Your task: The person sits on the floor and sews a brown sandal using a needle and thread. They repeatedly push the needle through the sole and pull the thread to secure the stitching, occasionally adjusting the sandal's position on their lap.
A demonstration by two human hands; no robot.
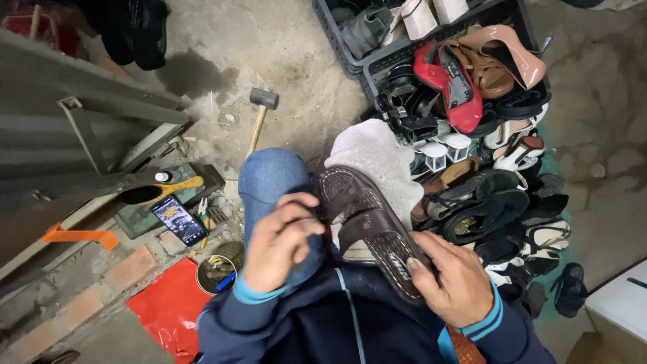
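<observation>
One brown sandal (367, 226), perhaps two hands.

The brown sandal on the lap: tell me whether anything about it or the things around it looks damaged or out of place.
No damage shows on the brown sandal, held by the left hand and right hand over a white cloth. Oddities lie around it: shoes spill in a loose heap beside the full black crate, and a mallet lies on the bare floor.
</observation>
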